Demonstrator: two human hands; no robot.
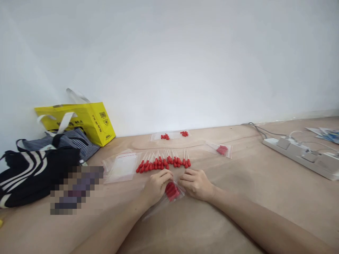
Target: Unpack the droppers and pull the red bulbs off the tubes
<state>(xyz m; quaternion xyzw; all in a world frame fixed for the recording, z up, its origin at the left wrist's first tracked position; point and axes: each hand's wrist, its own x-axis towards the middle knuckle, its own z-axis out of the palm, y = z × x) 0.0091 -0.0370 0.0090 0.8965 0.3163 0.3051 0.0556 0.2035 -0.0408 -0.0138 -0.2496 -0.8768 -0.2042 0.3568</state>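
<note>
Bare left hand [156,185], smooth bare left forearm [119,227] with a tiny round spot [136,209], bare right hand [198,184] with slim fingers [186,177], smooth bare right forearm [259,221] broader away from the wrist [213,193]

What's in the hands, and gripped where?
A clear bag with red contents. The left hand appears to pinch its far edge; the right hand is at its right side, grip hidden.

With their backs to me, the left hand [159,184] and right hand [195,184] hide most of their grip on the clear bag [182,192]. A pixelated patch [76,190] masks part of the counter [265,180]. My view's edges crop the black bag [55,165] and power strip [293,156]; print on the yellow bag [82,114] is too small to read.
</note>
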